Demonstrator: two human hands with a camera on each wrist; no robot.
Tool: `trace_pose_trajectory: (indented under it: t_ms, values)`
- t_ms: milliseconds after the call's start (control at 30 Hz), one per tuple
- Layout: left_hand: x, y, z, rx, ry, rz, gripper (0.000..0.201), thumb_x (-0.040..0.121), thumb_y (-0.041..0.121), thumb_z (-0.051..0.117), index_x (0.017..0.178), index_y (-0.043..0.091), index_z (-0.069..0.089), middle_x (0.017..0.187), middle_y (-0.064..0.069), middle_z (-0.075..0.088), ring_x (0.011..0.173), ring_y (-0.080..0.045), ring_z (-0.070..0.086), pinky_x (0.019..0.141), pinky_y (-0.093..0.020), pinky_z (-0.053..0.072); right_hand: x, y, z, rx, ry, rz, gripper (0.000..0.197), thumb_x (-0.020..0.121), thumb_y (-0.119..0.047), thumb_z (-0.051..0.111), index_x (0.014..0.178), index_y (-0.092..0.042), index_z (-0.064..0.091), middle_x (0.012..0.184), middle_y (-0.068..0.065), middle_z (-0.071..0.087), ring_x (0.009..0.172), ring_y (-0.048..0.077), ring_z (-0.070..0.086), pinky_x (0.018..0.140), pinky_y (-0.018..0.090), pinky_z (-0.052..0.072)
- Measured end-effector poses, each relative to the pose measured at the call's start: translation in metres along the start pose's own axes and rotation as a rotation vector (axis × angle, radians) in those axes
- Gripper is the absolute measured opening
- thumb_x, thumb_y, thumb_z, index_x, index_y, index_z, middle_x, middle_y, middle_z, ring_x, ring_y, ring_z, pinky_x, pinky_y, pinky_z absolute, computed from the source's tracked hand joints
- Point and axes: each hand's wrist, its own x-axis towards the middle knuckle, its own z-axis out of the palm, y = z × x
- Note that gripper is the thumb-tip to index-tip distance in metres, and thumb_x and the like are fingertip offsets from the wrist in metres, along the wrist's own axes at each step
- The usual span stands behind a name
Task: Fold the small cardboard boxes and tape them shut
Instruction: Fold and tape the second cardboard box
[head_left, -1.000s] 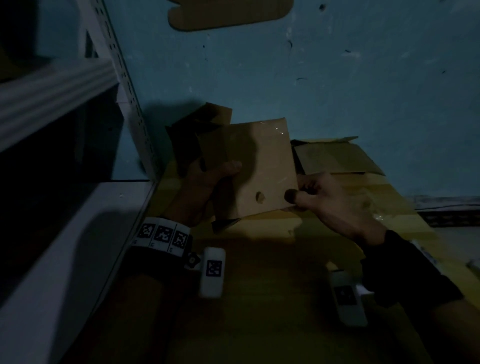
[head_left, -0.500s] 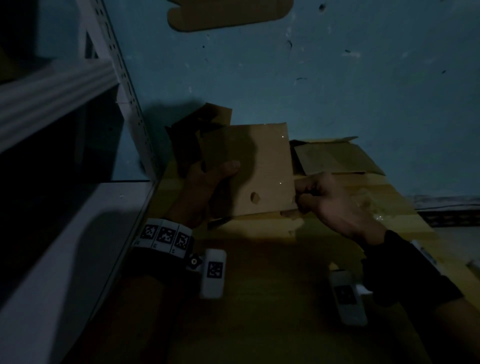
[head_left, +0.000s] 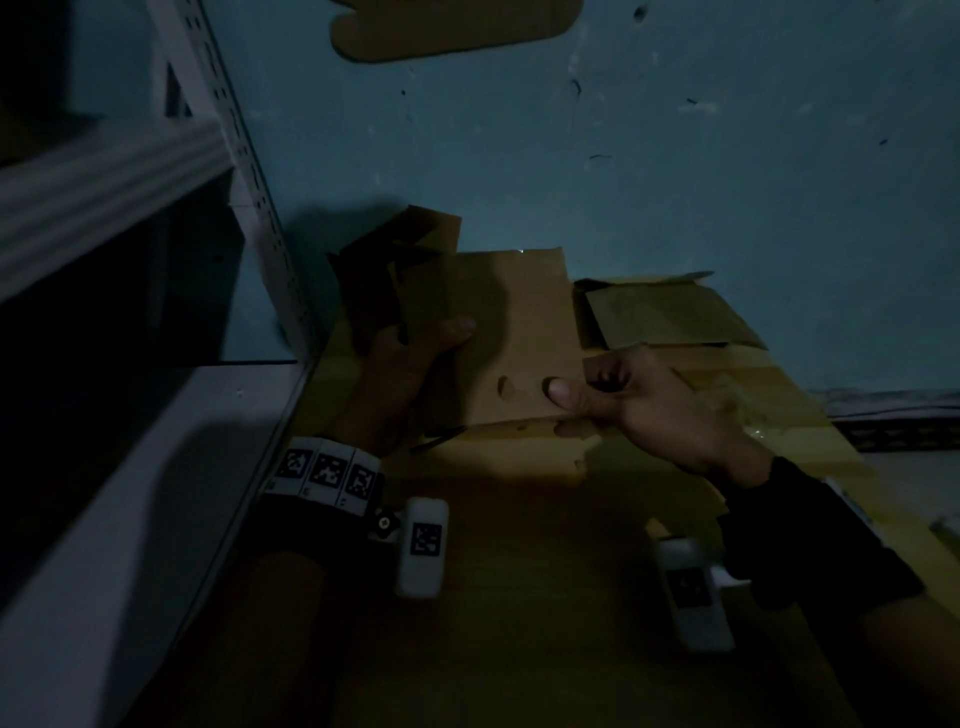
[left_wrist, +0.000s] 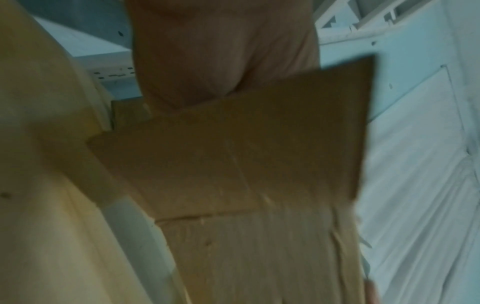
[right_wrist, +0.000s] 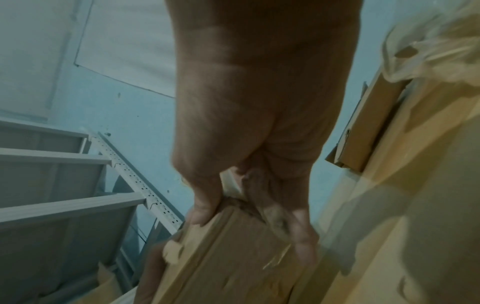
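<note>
Our right hand (head_left: 654, 410) pinches the near right corner of the flat cardboard box (head_left: 514, 338), thumb on top, while our left hand (head_left: 410, 353) grips its left edge, holding it above the cardboard-covered surface (head_left: 519, 597). In this dim light we may miss the crease and fold crookedly, or tear the pinched corner.

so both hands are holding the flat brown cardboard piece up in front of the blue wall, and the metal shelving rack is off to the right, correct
Not quite: the grey metal shelving rack stands to the left, as the head view shows. The rest holds: the left hand grips the flat brown cardboard piece at its left edge, and the right hand pinches its lower right corner, in front of the blue wall.
</note>
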Motion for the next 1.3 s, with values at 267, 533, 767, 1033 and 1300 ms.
trace_pose_trajectory:
  t_ms: [267, 533, 767, 1033, 1300]
  values:
    - [-0.001, 0.000, -0.005, 0.048, -0.035, 0.013, 0.060, 0.070, 0.030, 0.082, 0.122, 0.011, 0.062, 0.109, -0.006, 0.071, 0.094, -0.020, 0.071, 0.071, -0.029, 0.057, -0.002, 0.010, -0.010, 0.048, -0.063, 0.017, 0.027, 0.097, -0.018, 0.058, 0.097, 0.006, 0.071, 0.097, 0.014, 0.076, 0.094, 0.023, 0.073, 0.083, 0.031, 0.057]
    - [0.001, -0.001, -0.005, 0.058, -0.014, 0.008, 0.076, 0.060, 0.034, 0.084, 0.128, 0.012, 0.059, 0.115, -0.008, 0.070, 0.097, -0.022, 0.070, 0.069, -0.028, 0.057, -0.006, 0.002, -0.016, -0.035, -0.084, 0.018, 0.016, 0.098, -0.006, 0.058, 0.102, -0.005, 0.074, 0.096, 0.001, 0.078, 0.092, 0.011, 0.072, 0.084, 0.025, 0.055]
    - [0.006, -0.005, -0.004, 0.109, 0.079, 0.032, 0.084, 0.055, 0.046, 0.089, 0.127, 0.014, 0.061, 0.117, -0.006, 0.069, 0.103, -0.025, 0.068, 0.086, -0.041, 0.057, 0.005, 0.009, -0.016, -0.203, 0.294, -0.050, 0.018, 0.077, -0.016, 0.085, 0.074, -0.009, 0.069, 0.072, 0.005, 0.071, 0.073, 0.024, 0.069, 0.070, 0.042, 0.056]
    - [0.004, -0.008, -0.001, 0.166, 0.095, 0.026, 0.089, 0.048, 0.049, 0.090, 0.125, 0.014, 0.061, 0.114, -0.002, 0.068, 0.103, -0.023, 0.066, 0.087, -0.041, 0.056, 0.005, 0.012, -0.007, -0.458, 0.238, 0.035, 0.025, 0.088, -0.013, 0.075, 0.067, -0.021, 0.063, 0.065, -0.005, 0.065, 0.064, 0.010, 0.060, 0.062, 0.027, 0.045]
    - [0.001, -0.002, 0.001, 0.026, 0.048, -0.009, 0.042, 0.073, 0.033, 0.077, 0.113, 0.025, 0.064, 0.107, 0.003, 0.072, 0.098, -0.017, 0.069, 0.077, -0.030, 0.055, 0.006, 0.005, -0.009, -0.057, 0.302, -0.077, 0.032, 0.090, 0.014, 0.054, 0.066, -0.007, 0.059, 0.063, 0.007, 0.057, 0.059, 0.010, 0.053, 0.059, 0.021, 0.047]
